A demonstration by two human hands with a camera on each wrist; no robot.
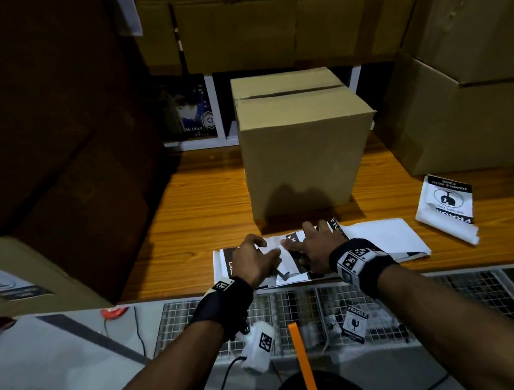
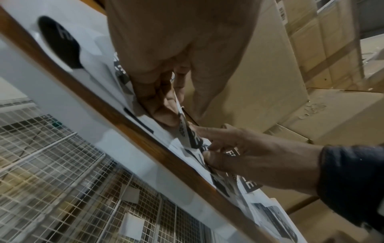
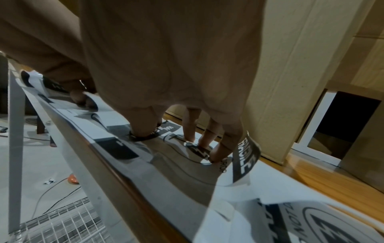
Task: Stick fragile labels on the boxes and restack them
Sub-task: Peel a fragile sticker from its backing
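Working at the near edge of the wooden table [image 1: 195, 206], both hands were on the fragile label sheet [image 1: 286, 265]. Left hand [image 1: 256, 258] pinched a lifted label corner between thumb and fingers; right hand [image 1: 313, 248] pressed spread, straight fingers [image 3: 218, 148] flat on the sheet. A sealed cardboard box [image 1: 301, 148] stood just behind; a second label sheet [image 1: 447, 204] lay apart, right.

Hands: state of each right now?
Left hand: pinching the edge of a fragile label on the sheet.
Right hand: open, fingertips pressing the label sheet down.
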